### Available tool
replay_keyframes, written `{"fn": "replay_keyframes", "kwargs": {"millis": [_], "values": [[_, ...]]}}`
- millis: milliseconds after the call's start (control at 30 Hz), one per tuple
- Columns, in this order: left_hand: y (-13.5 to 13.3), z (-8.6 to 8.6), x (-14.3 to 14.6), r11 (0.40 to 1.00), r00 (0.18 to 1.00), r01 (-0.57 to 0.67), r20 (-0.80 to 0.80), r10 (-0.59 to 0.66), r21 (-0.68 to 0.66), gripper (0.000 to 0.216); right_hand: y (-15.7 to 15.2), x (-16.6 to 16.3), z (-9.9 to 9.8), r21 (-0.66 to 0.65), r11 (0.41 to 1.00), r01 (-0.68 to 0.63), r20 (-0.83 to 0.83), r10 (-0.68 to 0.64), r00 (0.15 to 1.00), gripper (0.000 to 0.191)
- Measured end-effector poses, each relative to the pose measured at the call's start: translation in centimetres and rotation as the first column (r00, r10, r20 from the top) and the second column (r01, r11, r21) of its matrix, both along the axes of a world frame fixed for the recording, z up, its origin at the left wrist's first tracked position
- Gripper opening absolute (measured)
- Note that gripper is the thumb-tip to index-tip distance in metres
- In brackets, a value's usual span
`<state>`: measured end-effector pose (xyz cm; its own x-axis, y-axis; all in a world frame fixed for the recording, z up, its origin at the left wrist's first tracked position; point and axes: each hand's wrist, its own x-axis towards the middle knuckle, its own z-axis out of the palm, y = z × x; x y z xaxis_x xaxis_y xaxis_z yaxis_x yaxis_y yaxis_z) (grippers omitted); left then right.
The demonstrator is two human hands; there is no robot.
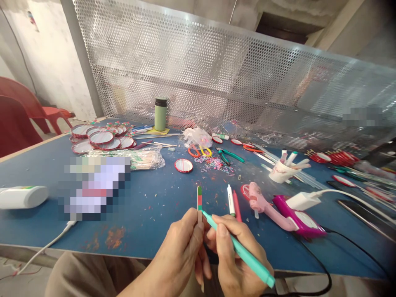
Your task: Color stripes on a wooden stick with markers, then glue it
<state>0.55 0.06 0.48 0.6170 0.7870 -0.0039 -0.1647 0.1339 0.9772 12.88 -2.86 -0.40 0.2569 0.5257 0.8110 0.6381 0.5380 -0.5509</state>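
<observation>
Near the table's front edge, my left hand (182, 247) pinches a flat wooden craft stick (199, 197) upright. Green, red and teal bands colour the stick's upper end, and its lower part is bare wood. Closed around a turquoise marker (247, 255), my right hand (238, 247) sets the tip against the stick just under the coloured bands. A white marker (230, 200) and a red marker (236, 206) lie side by side just beyond my right hand. Farther off is a red-rimmed lid (183, 166).
A pink glue gun (269, 208) rests by a magenta power strip (305, 222) at right, with cables trailing. Behind stands a cup of markers (280, 171). Stacked lids (99, 138), a green tumbler (160, 115) and a white bottle (23, 197) stand left; pliers (227, 156) lie mid-table.
</observation>
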Motion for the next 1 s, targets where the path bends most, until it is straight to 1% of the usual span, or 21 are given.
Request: {"fn": "replay_keyframes", "kwargs": {"millis": [267, 367, 567, 800, 1000], "values": [[-0.09, 0.20, -0.07, 1.000, 1.000, 0.003, -0.010, -0.003, 0.005, 0.040, -0.17, -0.06, 0.44, -0.041, 0.999, 0.012, 0.020, -0.011, 1.000, 0.015], [-0.09, 0.05, -0.01, 1.000, 1.000, -0.005, -0.005, 0.005, -0.001, 0.040, -0.22, -0.09, 0.46, -0.034, 0.999, 0.020, 0.028, -0.019, 0.999, 0.015], [0.02, 0.07, 0.06, 1.000, 1.000, -0.004, 0.005, 0.004, -0.012, 0.041, -0.15, -0.02, 0.20, -0.019, 1.000, -0.003, -0.005, 0.003, 1.000, 0.016], [-0.06, 0.20, 0.01, 1.000, 1.000, -0.007, -0.016, 0.006, -0.007, 0.039, 0.06, -0.04, 0.36, -0.034, 0.999, 0.025, 0.007, -0.025, 1.000, 0.015], [-0.11, -0.03, 0.02, 1.000, 1.000, -0.003, -0.014, 0.003, 0.006, 0.040, -0.03, -0.10, 0.51, -0.017, 0.999, 0.028, 0.020, -0.028, 0.999, 0.014]]}}
